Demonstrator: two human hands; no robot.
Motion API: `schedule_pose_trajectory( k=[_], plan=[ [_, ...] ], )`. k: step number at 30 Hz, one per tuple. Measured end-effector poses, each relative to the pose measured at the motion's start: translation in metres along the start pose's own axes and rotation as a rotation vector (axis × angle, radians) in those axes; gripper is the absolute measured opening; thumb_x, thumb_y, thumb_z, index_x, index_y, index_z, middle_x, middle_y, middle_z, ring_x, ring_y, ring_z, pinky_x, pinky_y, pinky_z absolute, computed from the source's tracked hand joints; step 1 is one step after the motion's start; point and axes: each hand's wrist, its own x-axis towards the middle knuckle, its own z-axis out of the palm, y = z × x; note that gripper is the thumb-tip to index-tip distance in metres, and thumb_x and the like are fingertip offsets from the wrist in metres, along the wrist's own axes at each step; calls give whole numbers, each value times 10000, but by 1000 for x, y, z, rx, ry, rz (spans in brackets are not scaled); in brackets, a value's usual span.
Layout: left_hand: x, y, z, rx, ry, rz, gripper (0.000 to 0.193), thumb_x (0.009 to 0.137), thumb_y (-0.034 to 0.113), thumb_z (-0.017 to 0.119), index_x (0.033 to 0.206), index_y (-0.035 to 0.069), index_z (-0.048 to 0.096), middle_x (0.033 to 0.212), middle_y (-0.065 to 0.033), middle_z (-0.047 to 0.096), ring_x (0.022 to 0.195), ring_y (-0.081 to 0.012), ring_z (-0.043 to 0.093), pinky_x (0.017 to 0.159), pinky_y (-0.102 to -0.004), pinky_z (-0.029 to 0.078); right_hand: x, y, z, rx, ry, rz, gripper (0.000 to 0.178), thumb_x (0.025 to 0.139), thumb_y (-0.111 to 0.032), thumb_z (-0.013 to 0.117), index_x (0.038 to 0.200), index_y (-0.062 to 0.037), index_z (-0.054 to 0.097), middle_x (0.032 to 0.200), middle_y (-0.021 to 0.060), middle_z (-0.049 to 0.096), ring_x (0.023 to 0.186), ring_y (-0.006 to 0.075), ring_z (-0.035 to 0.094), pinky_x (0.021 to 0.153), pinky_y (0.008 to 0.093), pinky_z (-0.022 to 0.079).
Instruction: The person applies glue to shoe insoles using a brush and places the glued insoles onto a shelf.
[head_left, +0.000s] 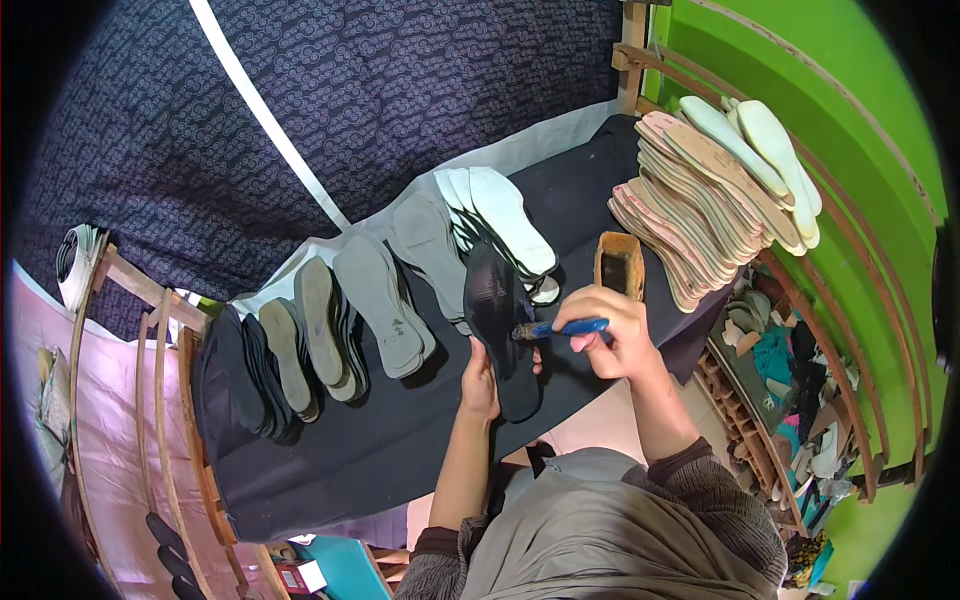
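Note:
My left hand (480, 386) is wrapped round a black shoe sole (490, 300), held up over the table with its toe end pointing away from me. The sole's upper part looks glossy and wet, the lower part duller. In my right hand (622, 330) is a brush (587, 326) with a blue handle, its bristles touching the sole's right side near the middle. Just beyond my right hand stands a brown-stained, open rectangular container (622, 241); its inside is dark. White soles (508, 225) lie in a fanned stack behind the sole I hold.
Grey soles (375, 300), olive-brown soles (322, 325) and black soles (235, 370) line the black-covered table (380, 460) leftward. A tall pile of beige insoles (690, 200) fills the right end. Wooden rails (835, 340) flank it; scraps (775, 350) lie below on the right.

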Motion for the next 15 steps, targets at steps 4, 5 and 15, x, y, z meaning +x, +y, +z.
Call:
schedule_pose_trajectory(
  k=[4, 5, 15],
  plan=[
    [-1, 4, 6, -59, -46, -4, 686, 951, 554, 175, 1183, -16, 479, 967, -164, 607, 861, -240, 597, 785, -357, 483, 5, 8, 3, -82, 189, -50, 193, 665, 7, 541, 841, 0, 622, 821, 129, 619, 719, 249, 622, 668, 310, 506],
    [-2, 5, 5, -25, -48, -8, 685, 951, 554, 179, 1183, -16, 480, 966, -165, 607, 860, -242, 596, 783, -357, 483, 7, 9, 6, -125, 238, -78, 206, 655, 13, 536, 842, 3, 622, 826, 132, 618, 720, 246, 622, 667, 308, 508],
    [-1, 0, 4, -4, -36, -25, 695, 944, 568, 183, 1216, -11, 453, 956, -203, 596, 844, -280, 592, 766, -390, 486, 14, 1, 0, -98, 195, -53, 210, 640, 33, 554, 837, 9, 624, 794, 130, 612, 708, 254, 615, 654, 308, 500]
  ],
)
